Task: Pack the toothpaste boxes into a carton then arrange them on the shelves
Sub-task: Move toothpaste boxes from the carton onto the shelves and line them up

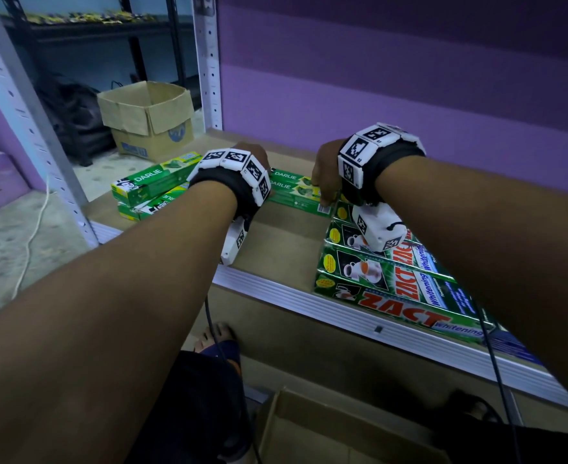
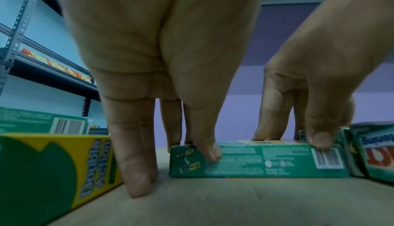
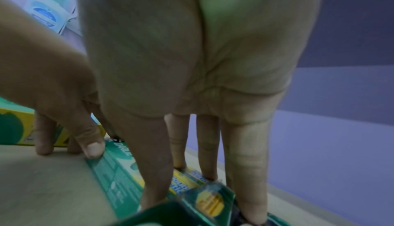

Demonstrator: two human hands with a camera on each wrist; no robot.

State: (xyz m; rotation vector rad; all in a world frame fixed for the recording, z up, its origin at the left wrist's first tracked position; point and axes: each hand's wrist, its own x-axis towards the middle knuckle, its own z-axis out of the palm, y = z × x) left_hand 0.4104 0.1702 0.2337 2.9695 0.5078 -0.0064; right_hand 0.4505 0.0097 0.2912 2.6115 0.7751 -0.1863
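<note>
A green Darlie toothpaste box (image 1: 292,195) (image 2: 255,162) (image 3: 115,175) lies flat on the wooden shelf board (image 1: 276,242), with a second Darlie box right behind it. My left hand (image 1: 257,157) (image 2: 192,145) pinches its left end, thumb on the front face and fingers over the top. One finger touches the board. My right hand (image 1: 324,182) (image 3: 181,162) pinches the right end near the barcode. Green Zact boxes (image 1: 393,286) (image 3: 211,202) lie in a row just right of it. An open brown carton (image 1: 309,437) sits below the shelf.
Two more Darlie boxes (image 1: 148,189) (image 2: 53,170) are stacked at the shelf's left end. An open cardboard box (image 1: 148,118) stands on the floor behind the white upright (image 1: 209,61). The purple wall (image 1: 410,78) backs the shelf. A cable (image 1: 497,363) hangs from my right wrist.
</note>
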